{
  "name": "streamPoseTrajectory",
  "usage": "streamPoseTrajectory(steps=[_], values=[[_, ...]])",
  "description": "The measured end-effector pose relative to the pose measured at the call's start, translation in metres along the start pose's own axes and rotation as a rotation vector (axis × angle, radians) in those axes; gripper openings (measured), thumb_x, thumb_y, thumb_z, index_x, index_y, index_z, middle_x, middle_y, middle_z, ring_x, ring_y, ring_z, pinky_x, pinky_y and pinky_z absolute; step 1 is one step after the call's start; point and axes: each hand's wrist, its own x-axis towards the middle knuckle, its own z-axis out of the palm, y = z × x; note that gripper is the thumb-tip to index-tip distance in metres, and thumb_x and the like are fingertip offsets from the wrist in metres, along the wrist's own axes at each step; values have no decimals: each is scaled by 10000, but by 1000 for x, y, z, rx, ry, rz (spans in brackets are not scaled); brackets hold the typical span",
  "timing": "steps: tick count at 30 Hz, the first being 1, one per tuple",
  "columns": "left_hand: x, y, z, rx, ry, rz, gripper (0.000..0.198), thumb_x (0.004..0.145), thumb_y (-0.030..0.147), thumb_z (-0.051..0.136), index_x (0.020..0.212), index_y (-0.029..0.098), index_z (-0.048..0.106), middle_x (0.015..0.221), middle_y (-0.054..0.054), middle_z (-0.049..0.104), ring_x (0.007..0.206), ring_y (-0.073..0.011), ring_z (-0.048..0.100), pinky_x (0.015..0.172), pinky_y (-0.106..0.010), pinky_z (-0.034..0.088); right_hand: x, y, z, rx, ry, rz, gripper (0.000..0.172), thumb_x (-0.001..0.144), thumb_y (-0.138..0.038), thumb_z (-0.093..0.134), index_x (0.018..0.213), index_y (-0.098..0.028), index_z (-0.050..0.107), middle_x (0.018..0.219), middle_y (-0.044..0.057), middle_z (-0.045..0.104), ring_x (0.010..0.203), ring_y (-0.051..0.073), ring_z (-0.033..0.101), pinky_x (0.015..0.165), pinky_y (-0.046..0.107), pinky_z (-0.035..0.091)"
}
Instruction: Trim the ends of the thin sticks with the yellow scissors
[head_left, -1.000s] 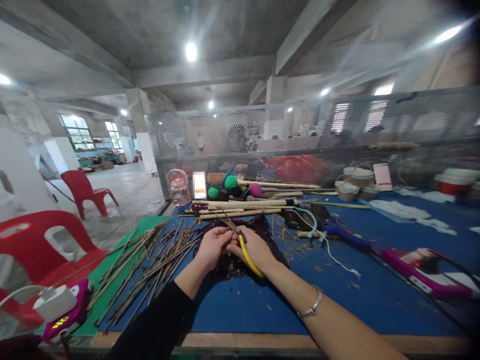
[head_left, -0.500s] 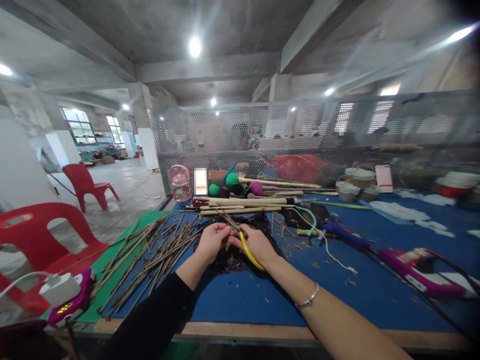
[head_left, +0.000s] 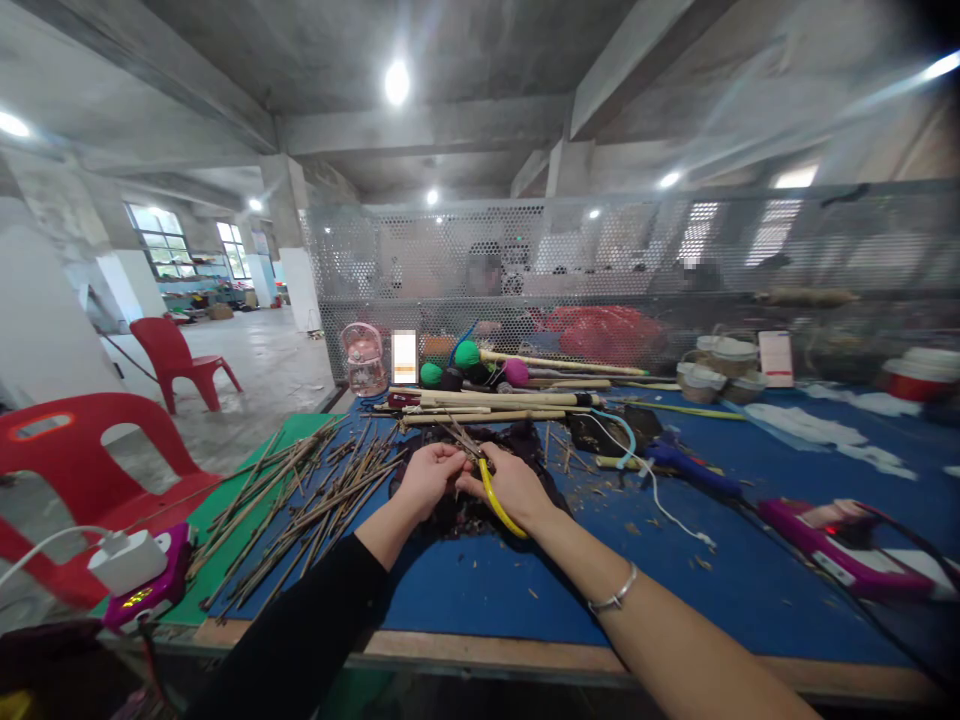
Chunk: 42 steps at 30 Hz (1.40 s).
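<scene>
My right hand [head_left: 504, 487] is closed round scissors with yellow handles [head_left: 495, 503]; their blades [head_left: 463, 436] point up and away, partly apart. Close beside it, my left hand [head_left: 429, 483] is pinched shut, its fingertips near my right fingers. Whatever is between the left fingers is too small to make out. Below both hands lies a dark cloth or bag [head_left: 469, 515] with small scraps on it. Thin brown sticks [head_left: 322, 510] lie in a loose pile to the left.
Pale poles [head_left: 495, 400] and green and pink yarn balls [head_left: 516, 372] lie behind the hands. A blue glue gun [head_left: 694, 468] and white cord [head_left: 664, 505] are at right. Purple power strips [head_left: 840, 550] sit at both sides. A perforated metal screen [head_left: 420, 260] stands behind the table.
The view has shifted slightly. Both hands keep nearly the same place and grip, with the scissors still in my right hand.
</scene>
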Motion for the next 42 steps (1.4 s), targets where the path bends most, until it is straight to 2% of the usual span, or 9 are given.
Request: streamPoseTrajectory(steps=[8, 13, 18, 21, 26, 30, 33, 37, 42], values=[[1, 1, -1, 15, 41, -69, 235, 605, 282, 701, 700, 120, 560, 587, -6, 602, 399, -58, 496, 418, -182, 386, -1, 3, 2, -6, -38, 65, 406, 711, -551, 569, 967, -236, 562, 813, 56, 652, 767, 202, 620, 581, 227, 352], [5, -1, -5, -89, 8, -29, 273, 596, 329, 714, 693, 127, 559, 597, 5, 576, 449, -55, 507, 443, -168, 391, 0, 0, 0, -63, -14, 81, 475, 709, -609, 524, 1005, -237, 536, 839, 63, 649, 772, 219, 614, 601, 250, 359], [7, 0, -6, -165, -41, 12, 318, 563, 322, 743, 763, 116, 607, 655, -15, 600, 559, -68, 548, 529, -164, 415, -2, -3, -4, -28, -17, -12, 542, 692, -611, 541, 1063, -219, 491, 976, 74, 607, 886, 208, 581, 667, 247, 371], [6, 0, -7, -115, -83, 1, 319, 564, 335, 739, 752, 106, 622, 622, -16, 597, 532, -67, 531, 509, -164, 393, -2, -4, -5, 21, -15, -46, 520, 685, -594, 560, 1049, -226, 503, 977, 68, 606, 914, 207, 570, 692, 249, 375], [5, 0, -8, -55, -72, -33, 337, 552, 352, 741, 756, 111, 623, 593, -23, 598, 492, -73, 515, 453, -167, 353, -1, -2, -6, 64, -68, 0, 386, 715, -529, 567, 983, -251, 552, 862, 37, 642, 773, 185, 603, 624, 231, 370], [2, 2, -5, -37, -10, -39, 356, 579, 407, 714, 770, 118, 632, 646, -32, 619, 514, -73, 522, 492, -178, 400, 0, 0, -4, 74, -4, 22, 345, 728, -509, 558, 951, -246, 561, 822, 39, 654, 736, 182, 608, 608, 228, 369], [-1, 4, -2, 12, -28, -21, 366, 606, 406, 697, 842, 130, 655, 689, -29, 636, 518, -63, 512, 539, -194, 431, 1, 1, -3, 84, 31, 40, 336, 748, -500, 534, 963, -242, 552, 811, 39, 649, 716, 176, 602, 593, 225, 365], [-2, 5, -3, 42, -64, -59, 320, 612, 349, 705, 842, 132, 666, 697, -26, 643, 492, -52, 506, 521, -187, 425, -1, 1, -3, 48, 8, 51, 394, 715, -512, 568, 990, -232, 529, 858, 44, 622, 748, 178, 588, 607, 228, 363], [-1, 1, -5, 50, -99, -90, 294, 631, 328, 696, 851, 136, 663, 710, -31, 635, 468, -46, 505, 471, -171, 413, -2, 0, -3, 43, 33, -45, 513, 661, -541, 609, 1026, -197, 501, 920, 66, 582, 853, 192, 548, 693, 253, 375]])
